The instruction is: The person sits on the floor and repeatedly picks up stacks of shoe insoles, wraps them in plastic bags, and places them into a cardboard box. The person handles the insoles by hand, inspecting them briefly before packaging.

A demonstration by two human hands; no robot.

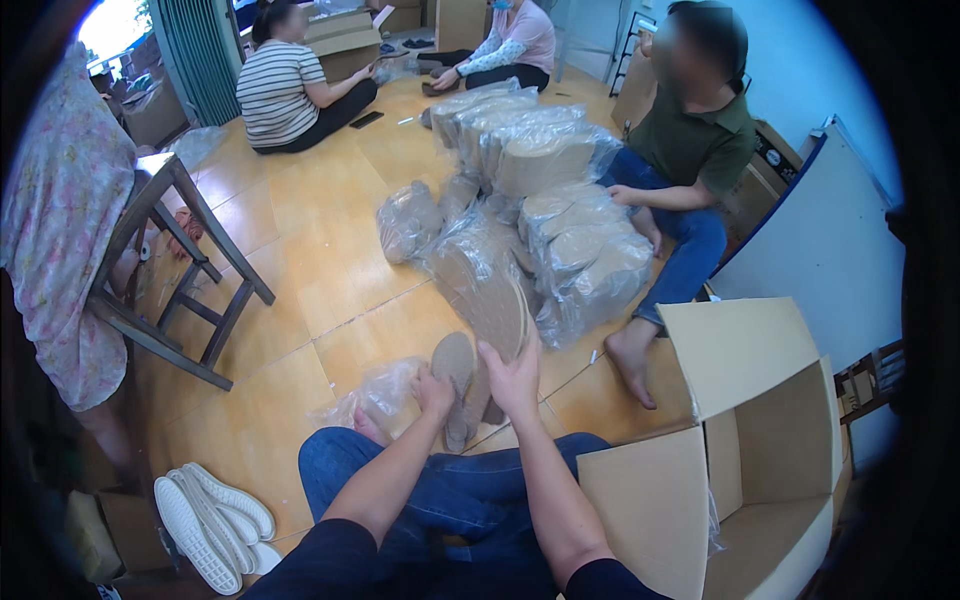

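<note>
My left hand (433, 392) is closed round the edge of a brown insole (453, 362), held toe upward over my crossed legs. Against it, my right hand (514, 378) grips the near end of a few lighter brown insoles (497, 312), its thumb on the front face. Clear plastic seems to cover their far part. Another brown insole (478, 392) shows between my hands, partly hidden. A crumpled clear plastic bag (385, 390) lies on the floor beside my left hand.
Bagged insoles (585, 240) are heaped ahead, with a seated co-worker (690, 150) touching them. An open cardboard box (745, 360) stands at right. White shoe soles (215, 520) lie at lower left, below a wooden stool (185, 260). Two people (285, 95) sit farther back.
</note>
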